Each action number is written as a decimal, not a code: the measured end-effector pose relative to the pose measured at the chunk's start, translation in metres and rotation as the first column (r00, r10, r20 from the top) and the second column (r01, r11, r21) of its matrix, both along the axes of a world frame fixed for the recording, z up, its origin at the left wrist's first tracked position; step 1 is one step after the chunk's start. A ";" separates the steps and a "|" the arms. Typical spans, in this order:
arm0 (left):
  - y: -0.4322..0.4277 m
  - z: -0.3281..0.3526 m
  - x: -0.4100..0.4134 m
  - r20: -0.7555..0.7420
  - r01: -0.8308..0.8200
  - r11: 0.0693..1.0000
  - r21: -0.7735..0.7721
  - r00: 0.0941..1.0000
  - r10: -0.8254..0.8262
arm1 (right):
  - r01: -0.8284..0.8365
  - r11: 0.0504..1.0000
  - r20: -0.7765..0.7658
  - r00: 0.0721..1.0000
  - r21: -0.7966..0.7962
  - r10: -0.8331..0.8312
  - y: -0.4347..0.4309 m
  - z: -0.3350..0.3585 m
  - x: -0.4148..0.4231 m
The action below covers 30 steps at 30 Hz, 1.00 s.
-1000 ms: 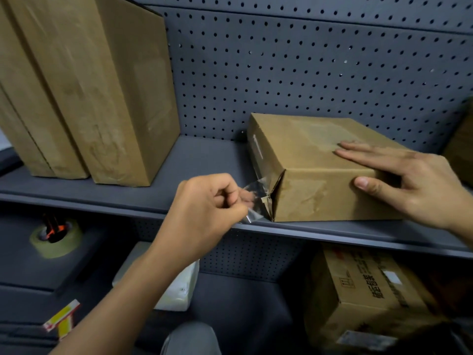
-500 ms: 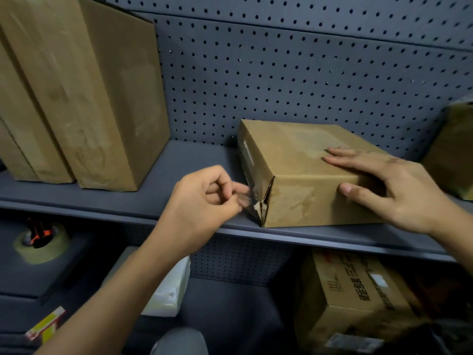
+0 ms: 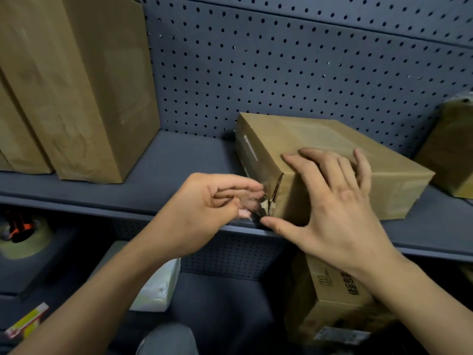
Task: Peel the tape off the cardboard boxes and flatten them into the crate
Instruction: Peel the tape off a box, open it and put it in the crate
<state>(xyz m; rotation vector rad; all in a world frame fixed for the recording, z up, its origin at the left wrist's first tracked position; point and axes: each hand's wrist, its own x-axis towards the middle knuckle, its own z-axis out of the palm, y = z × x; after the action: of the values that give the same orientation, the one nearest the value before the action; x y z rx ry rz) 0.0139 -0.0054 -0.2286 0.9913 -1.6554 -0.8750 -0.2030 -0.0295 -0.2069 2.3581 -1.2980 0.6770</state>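
Note:
A flat brown cardboard box (image 3: 384, 175) lies on the grey shelf (image 3: 163, 172), its near left corner split open. A strip of clear tape (image 3: 258, 213) hangs from that corner. My left hand (image 3: 212, 208) pinches the loose end of this tape between thumb and fingers, right at the corner. My right hand (image 3: 330, 198) lies spread over the box's near left end, fingers on top and thumb along the front bottom edge.
Two tall cardboard boxes (image 3: 76, 85) stand at the shelf's left, another box (image 3: 453, 149) at the far right. Below are a printed carton (image 3: 332, 301), a white packet (image 3: 158, 288), a tape roll (image 3: 23, 237) and a pegboard wall (image 3: 307, 73) behind.
My right hand slid left along the box to its near left corner, thumb now under the front edge. My left hand stayed at the corner with the tape end.

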 end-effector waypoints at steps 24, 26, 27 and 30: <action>-0.011 0.018 0.021 0.260 0.026 0.997 -0.076 0.966 -0.006 | -0.047 0.999 0.093 0.994 -0.019 0.049 -0.006 -0.005 0.001; -0.013 0.018 0.023 0.277 -0.001 0.996 -0.087 0.961 0.025 | -0.042 0.999 0.096 0.994 -0.027 0.045 -0.006 -0.005 0.002; -0.014 0.017 0.024 0.282 -0.025 0.995 -0.098 0.958 0.052 | -0.040 0.999 0.095 0.995 -0.028 0.043 -0.006 -0.005 0.002; -0.017 0.017 0.029 0.264 -0.105 0.984 -0.144 0.954 0.141 | -0.042 0.999 0.089 0.995 -0.022 0.044 -0.007 -0.004 0.001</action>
<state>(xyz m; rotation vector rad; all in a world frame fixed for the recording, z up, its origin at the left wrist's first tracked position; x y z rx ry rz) 0.0425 -0.0228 -0.2115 1.1515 -1.8330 -0.5590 -0.2023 -0.0364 -0.2108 2.3698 -1.2744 0.8143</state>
